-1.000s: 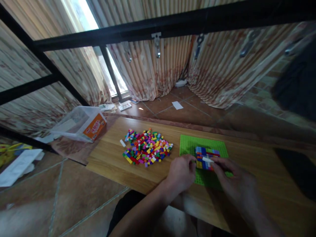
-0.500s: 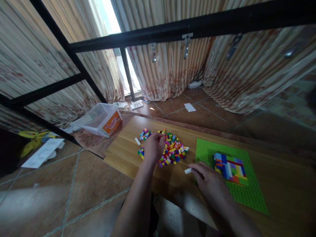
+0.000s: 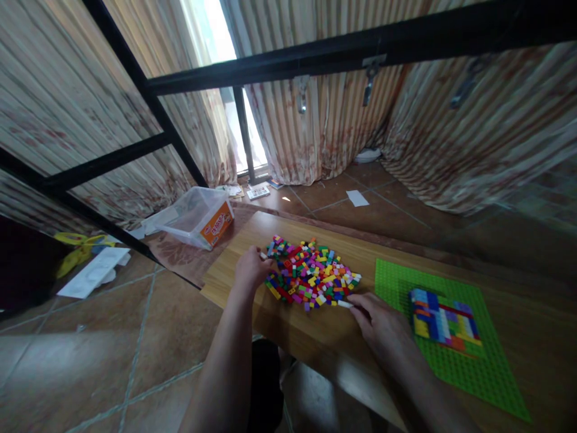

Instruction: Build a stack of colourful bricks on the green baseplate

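Observation:
At the left edge of a pile of small coloured toy bricks (image 3: pixel 311 273), my left hand (image 3: pixel 251 269) has its fingers closed on a white brick (image 3: pixel 263 256). My right hand (image 3: pixel 381 325) pinches another long white brick (image 3: pixel 345 304) between thumb and fingers, just off the pile's near right edge. Right of that hand, a block of joined multicoloured bricks (image 3: pixel 444 322) sits on a green studded baseplate (image 3: pixel 491 373).
The bricks and baseplate lie on a wooden table (image 3: pixel 288 337). A clear plastic box (image 3: pixel 193 216) with an orange label stands beyond its left end. A black metal frame (image 3: pixel 270 72) crosses in front of striped curtains (image 3: pixel 297 144).
My left hand has moved from over the pile to its left edge and taken hold of the white brick there. My right hand, still pinching its brick, is nearer the pile. The view has shifted.

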`<state>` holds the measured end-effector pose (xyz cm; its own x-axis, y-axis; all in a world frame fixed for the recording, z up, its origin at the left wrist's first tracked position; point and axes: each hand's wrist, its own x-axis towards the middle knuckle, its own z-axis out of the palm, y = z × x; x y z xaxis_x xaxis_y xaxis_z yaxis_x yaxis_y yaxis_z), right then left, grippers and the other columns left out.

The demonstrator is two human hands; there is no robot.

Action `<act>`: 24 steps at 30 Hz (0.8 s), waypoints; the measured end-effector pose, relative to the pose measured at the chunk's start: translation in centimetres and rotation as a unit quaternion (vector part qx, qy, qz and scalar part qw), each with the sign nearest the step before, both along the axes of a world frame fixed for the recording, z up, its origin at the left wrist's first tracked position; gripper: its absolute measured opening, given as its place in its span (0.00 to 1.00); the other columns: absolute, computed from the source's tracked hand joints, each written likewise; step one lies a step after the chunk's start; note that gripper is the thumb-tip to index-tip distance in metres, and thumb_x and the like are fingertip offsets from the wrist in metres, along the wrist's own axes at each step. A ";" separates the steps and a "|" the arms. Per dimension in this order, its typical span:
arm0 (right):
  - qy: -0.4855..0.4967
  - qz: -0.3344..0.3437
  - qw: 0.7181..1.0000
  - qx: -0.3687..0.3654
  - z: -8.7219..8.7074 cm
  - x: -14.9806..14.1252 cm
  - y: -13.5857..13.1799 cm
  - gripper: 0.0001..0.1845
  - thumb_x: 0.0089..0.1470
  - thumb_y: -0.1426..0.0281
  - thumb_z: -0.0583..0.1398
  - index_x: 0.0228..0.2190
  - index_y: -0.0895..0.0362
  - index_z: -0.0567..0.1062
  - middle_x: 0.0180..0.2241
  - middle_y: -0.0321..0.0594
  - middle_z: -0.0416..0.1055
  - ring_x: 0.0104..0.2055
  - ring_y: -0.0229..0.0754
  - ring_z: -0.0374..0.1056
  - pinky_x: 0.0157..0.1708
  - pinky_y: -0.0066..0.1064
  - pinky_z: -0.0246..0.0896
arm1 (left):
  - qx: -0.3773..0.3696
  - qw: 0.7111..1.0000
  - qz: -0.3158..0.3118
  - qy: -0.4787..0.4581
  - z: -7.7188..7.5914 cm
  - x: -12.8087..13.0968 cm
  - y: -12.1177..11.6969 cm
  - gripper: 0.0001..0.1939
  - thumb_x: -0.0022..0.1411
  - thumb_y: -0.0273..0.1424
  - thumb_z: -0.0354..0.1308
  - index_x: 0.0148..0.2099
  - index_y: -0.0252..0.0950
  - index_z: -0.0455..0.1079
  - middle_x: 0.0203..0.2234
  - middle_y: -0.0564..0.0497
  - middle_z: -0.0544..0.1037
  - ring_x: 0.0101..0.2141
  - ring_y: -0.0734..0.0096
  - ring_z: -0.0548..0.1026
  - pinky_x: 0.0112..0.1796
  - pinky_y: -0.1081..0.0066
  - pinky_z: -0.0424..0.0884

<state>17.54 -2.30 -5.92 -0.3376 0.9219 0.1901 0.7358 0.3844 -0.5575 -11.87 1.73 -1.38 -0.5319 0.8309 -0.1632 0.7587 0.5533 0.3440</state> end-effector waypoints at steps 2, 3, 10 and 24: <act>0.006 -0.002 1.000 0.004 -0.2 0.0 0.0 0.14 0.60 0.69 0.52 0.39 0.54 0.77 0.39 0.41 0.78 0.40 0.44 0.75 0.39 0.33 0.68 | 0.003 1.000 -0.004 0.011 0.0 -0.1 0.0 0.17 0.58 0.35 0.60 0.49 0.33 0.72 0.44 0.38 0.80 0.47 0.53 0.77 0.41 0.66 0.67; 0.009 -0.005 1.000 0.006 -0.3 0.0 0.0 0.14 0.61 0.69 0.52 0.39 0.54 0.77 0.39 0.41 0.78 0.40 0.44 0.75 0.40 0.33 0.68 | 0.006 1.000 -0.006 0.016 0.0 -0.1 0.0 0.15 0.58 0.34 0.59 0.47 0.33 0.73 0.43 0.38 0.80 0.46 0.53 0.77 0.40 0.66 0.67; 0.010 -0.020 0.999 0.030 -0.7 -0.4 0.8 0.13 0.59 0.69 0.53 0.35 0.55 0.78 0.37 0.42 0.78 0.37 0.44 0.75 0.37 0.34 0.68 | 0.039 0.999 -0.008 0.009 -0.3 -0.3 0.1 0.11 0.59 0.29 0.55 0.42 0.33 0.76 0.40 0.39 0.81 0.43 0.56 0.77 0.39 0.67 0.66; 0.049 -0.041 0.994 0.089 0.4 -0.8 0.5 0.13 0.62 0.69 0.53 0.34 0.56 0.77 0.33 0.41 0.78 0.35 0.42 0.75 0.36 0.31 0.67 | 0.162 0.965 -0.076 -0.190 0.4 2.0 -0.2 0.09 0.55 0.28 0.57 0.36 0.34 0.78 0.20 0.52 0.75 0.24 0.71 0.72 0.27 0.75 0.64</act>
<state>16.78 -1.78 -5.53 -0.2345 0.8942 0.3813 0.7140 0.4246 -0.5568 -9.90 1.48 -0.95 -0.3527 0.9348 -0.0412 0.6075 0.2622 0.7498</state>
